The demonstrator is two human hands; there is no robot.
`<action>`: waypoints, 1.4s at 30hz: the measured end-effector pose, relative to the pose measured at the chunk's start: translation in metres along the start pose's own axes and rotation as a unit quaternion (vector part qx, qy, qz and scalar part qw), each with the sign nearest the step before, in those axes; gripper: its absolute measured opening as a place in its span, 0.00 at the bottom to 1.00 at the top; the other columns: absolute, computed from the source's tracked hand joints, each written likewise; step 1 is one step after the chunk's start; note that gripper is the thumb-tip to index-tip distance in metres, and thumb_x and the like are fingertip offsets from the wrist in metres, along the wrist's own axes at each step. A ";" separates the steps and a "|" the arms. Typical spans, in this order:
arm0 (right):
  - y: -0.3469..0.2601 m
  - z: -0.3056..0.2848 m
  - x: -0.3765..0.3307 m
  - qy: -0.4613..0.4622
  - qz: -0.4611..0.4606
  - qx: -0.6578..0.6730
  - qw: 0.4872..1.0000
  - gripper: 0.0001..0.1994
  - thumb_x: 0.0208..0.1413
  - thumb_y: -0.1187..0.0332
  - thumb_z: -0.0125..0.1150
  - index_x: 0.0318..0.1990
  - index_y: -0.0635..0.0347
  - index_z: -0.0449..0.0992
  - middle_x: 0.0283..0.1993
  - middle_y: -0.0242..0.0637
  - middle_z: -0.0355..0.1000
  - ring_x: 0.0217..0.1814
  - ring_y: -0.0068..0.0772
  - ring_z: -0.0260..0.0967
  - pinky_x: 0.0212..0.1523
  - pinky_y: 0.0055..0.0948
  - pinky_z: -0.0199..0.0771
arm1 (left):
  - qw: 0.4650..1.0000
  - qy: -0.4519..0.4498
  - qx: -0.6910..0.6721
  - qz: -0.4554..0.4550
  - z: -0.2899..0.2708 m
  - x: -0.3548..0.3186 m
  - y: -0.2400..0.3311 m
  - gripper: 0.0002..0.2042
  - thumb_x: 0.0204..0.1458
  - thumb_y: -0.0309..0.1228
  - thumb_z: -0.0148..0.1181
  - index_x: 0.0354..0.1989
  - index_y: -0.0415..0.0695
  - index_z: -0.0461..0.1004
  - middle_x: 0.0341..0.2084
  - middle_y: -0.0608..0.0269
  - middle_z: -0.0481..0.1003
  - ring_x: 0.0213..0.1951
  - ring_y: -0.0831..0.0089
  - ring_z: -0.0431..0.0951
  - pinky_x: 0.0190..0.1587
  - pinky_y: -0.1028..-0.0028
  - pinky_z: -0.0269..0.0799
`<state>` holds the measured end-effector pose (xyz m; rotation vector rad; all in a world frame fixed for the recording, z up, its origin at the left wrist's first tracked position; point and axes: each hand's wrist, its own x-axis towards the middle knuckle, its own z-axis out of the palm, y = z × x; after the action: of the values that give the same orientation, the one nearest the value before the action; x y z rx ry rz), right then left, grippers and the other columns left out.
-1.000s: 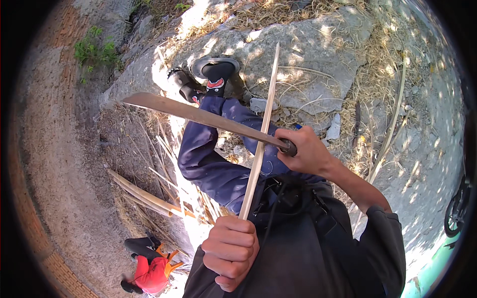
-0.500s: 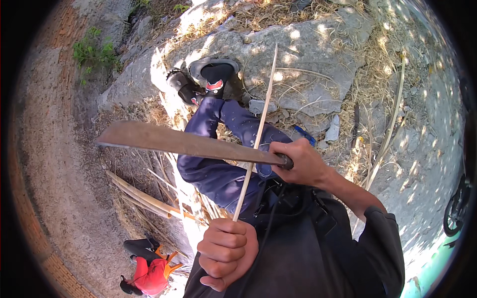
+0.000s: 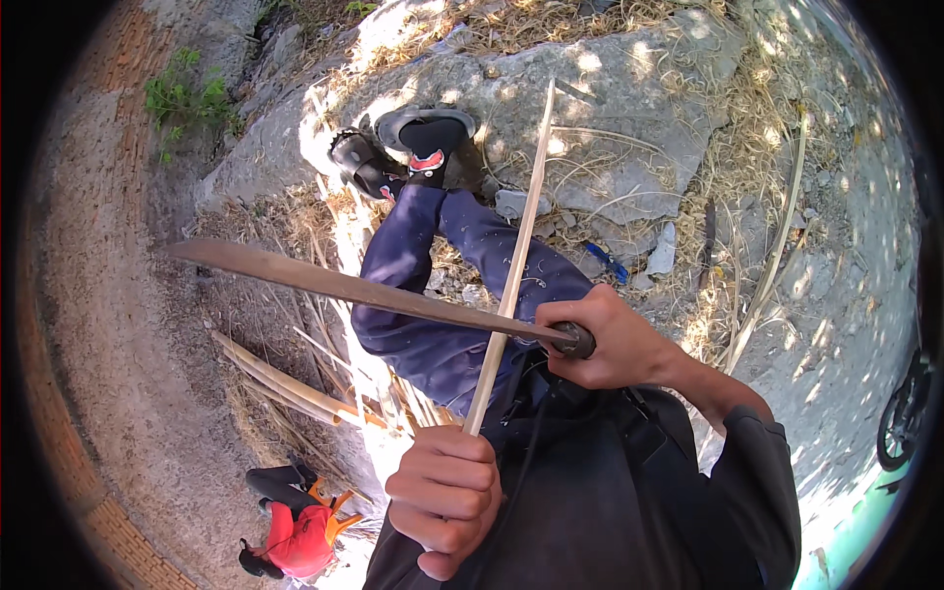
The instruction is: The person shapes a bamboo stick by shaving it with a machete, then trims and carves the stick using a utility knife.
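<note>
Fingers of the left hand are clamped on a thin bamboo strip; the right hand is closed around a machete handle. The blade is laid across the strip, above blue-trousered legs.

Knife handle hidden — inside right hand.

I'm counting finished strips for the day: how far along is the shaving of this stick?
Done: pale split strips lie piled on the ground left of the legs. In hand: the left hand grips a thin stick, and the right hand lays a long blade across its lower half. Left: the upper length above the blade.
</note>
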<state>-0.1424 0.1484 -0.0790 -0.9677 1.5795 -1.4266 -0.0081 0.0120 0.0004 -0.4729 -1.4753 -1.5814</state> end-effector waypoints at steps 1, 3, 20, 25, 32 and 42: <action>0.001 -0.001 -0.001 0.006 -0.002 0.019 1.000 0.10 0.45 0.74 0.70 0.35 0.60 0.76 0.23 0.42 0.72 0.25 0.46 0.73 0.30 0.36 0.72 | 1.000 0.002 0.002 0.000 -0.002 0.002 -0.001 0.31 0.72 0.44 0.40 0.11 0.48 0.54 0.05 0.74 0.52 0.07 0.80 0.48 0.14 0.75 0.45; 0.005 -0.003 -0.005 0.008 -0.003 0.036 0.999 0.10 0.45 0.75 0.70 0.34 0.61 0.75 0.23 0.39 0.72 0.23 0.40 0.72 0.30 0.34 0.71 | 0.995 -0.087 -0.045 -0.031 -0.005 0.004 -0.002 0.30 0.71 0.42 0.46 0.10 0.49 0.56 0.05 0.74 0.53 0.06 0.81 0.49 0.12 0.76 0.43; -0.005 -0.009 -0.009 0.001 0.016 0.033 0.999 0.09 0.44 0.76 0.69 0.30 0.60 0.73 0.22 0.29 0.71 0.24 0.22 0.71 0.29 0.27 0.69 | 1.000 0.004 -0.002 -0.024 0.014 0.004 0.000 0.30 0.70 0.42 0.44 0.09 0.50 0.56 0.03 0.76 0.51 0.05 0.82 0.46 0.13 0.75 0.41; -0.005 -0.012 -0.009 -0.016 0.037 0.027 0.999 0.09 0.45 0.75 0.70 0.32 0.60 0.74 0.23 0.33 0.72 0.25 0.34 0.73 0.30 0.30 0.71 | 1.000 0.011 -0.017 0.000 0.008 0.003 -0.004 0.30 0.69 0.41 0.43 0.09 0.50 0.56 0.03 0.75 0.51 0.05 0.82 0.45 0.13 0.75 0.41; -0.021 -0.017 -0.010 -0.020 0.015 0.007 1.000 0.09 0.47 0.74 0.69 0.34 0.60 0.74 0.23 0.40 0.71 0.25 0.48 0.72 0.30 0.36 0.71 | 1.000 0.019 -0.001 -0.008 0.011 0.004 0.002 0.29 0.69 0.40 0.41 0.09 0.49 0.55 0.03 0.74 0.50 0.05 0.81 0.45 0.12 0.76 0.42; -0.016 -0.015 -0.012 0.005 0.007 -0.027 1.000 0.10 0.46 0.74 0.68 0.37 0.59 0.76 0.22 0.45 0.72 0.25 0.53 0.73 0.29 0.39 0.72 | 1.000 0.016 0.001 -0.009 0.013 0.002 0.001 0.30 0.70 0.40 0.39 0.09 0.48 0.55 0.04 0.74 0.48 0.06 0.80 0.45 0.12 0.76 0.42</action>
<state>-0.1512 0.1642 -0.0618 -0.9810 1.6357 -1.3884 -0.0121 0.0235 0.0059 -0.4321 -1.4608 -1.5953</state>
